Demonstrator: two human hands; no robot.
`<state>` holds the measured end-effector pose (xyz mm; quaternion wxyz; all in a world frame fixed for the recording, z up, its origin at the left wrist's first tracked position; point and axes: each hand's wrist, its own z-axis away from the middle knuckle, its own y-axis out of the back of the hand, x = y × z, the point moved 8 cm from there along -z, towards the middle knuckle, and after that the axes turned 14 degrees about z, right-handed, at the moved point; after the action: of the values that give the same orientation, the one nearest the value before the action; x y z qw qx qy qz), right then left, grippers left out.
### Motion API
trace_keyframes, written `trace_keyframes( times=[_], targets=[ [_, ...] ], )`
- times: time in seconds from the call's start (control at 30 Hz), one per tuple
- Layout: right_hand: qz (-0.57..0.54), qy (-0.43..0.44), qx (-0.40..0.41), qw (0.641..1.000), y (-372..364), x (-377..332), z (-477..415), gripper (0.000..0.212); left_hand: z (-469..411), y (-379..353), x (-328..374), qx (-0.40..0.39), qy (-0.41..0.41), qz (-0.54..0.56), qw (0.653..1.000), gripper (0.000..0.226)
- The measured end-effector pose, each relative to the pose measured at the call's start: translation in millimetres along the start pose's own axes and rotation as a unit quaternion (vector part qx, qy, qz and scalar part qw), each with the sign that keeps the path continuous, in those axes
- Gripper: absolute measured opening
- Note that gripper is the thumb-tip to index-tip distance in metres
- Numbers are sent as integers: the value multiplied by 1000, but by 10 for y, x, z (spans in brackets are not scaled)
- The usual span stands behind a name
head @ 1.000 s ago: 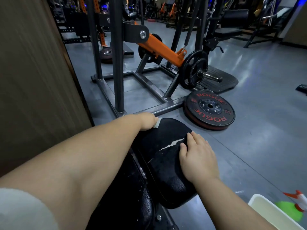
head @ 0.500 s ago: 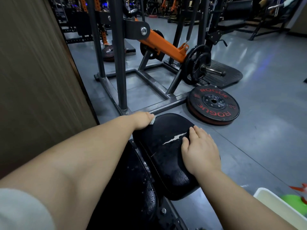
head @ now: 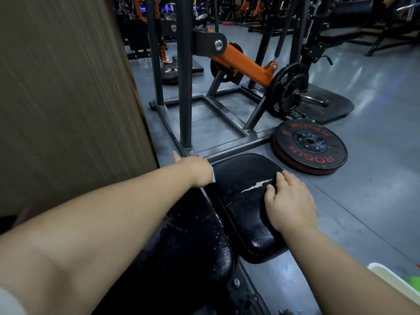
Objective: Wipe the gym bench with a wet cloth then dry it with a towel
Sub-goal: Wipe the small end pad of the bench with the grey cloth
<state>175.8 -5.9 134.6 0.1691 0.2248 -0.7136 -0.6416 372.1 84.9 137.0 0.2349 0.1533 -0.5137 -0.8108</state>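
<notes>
Head view: left hand [head: 197, 171] is gripping the wet cloth [head: 213, 176], only a white sliver showing, at the left edge of the bench pad [head: 238, 171] mid-frame; right hand [head: 292, 208] is lying flat, fingers straight, bracing the pad's right side. Cloth is reading as soft and limp, so I'd be bunching it in the palm; pad is looking firm, slick where wet, and its tear [head: 256, 186] is risking a snag.

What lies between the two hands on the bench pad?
In the head view, only the black bench pad, split by a white tear running toward the right hand; the left hand holds a cloth.
</notes>
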Motion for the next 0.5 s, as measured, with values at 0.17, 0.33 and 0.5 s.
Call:
trace_keyframes(
  times=[0.17, 0.33, 0.5],
  targets=[
    [5, 2, -1, 1000, -14, 4, -7, 52, 279, -28, 57, 52, -25, 3, 998, 31],
    [8, 5, 6, 1000, 2, -21, -4, 51, 432, -93, 91, 115, -58, 67, 989, 19],
    [12, 2, 13, 1000, 20, -16, 0, 51, 580, -119, 193, 138, 19, 209, 968, 27]
  ],
)
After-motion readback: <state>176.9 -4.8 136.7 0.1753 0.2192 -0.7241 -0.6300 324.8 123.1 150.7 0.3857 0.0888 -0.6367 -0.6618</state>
